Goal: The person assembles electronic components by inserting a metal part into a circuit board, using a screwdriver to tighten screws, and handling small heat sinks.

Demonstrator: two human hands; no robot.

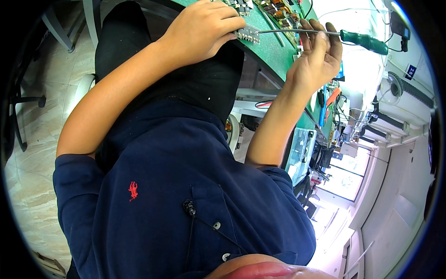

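My left hand [204,28] is closed on a small grey circuit part [247,33] at the edge of a green bench mat [274,53]. In my right hand [316,56] is a screwdriver with a green handle [364,41]. Its long metal shaft [288,31] runs left, and the tip meets the grey part by my left fingers. Both forearms rise from my navy shirt toward the bench.
Several circuit boards [278,9] lie on the mat beyond my hands. Blue and orange hand tools [326,100] and a clear plastic box [301,149] sit along the bench to the right. A chair base [18,107] stands on the tiled floor at left.
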